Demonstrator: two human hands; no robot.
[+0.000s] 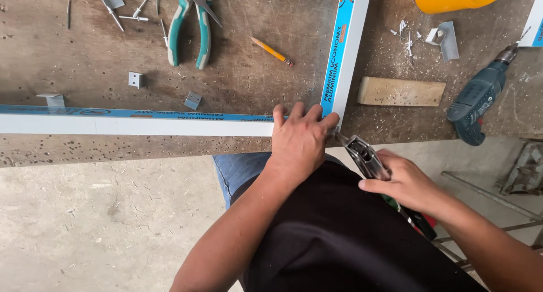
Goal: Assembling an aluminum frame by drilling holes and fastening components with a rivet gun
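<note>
1. The left hand [300,142] is pressing down flat on the frame corner [331,119], fingers spread over the joint where the long rail [136,124] is meeting the cross rail [345,48] at the desk [237,82] edge.
2. The right hand [404,184] is wrapping tight around a riveter [365,156], its nose sitting right at that corner.
3. The two rails are already lying squared up; whether a rivet is seated yet is hidden under the fingers, so the fastening looks to be in progress, not finished.
4. Further out, loose rivets [136,12], small brackets [134,79], snips [189,29], a pencil [271,51], a wood block [400,91] and a drill [481,97] are lying around.
</note>
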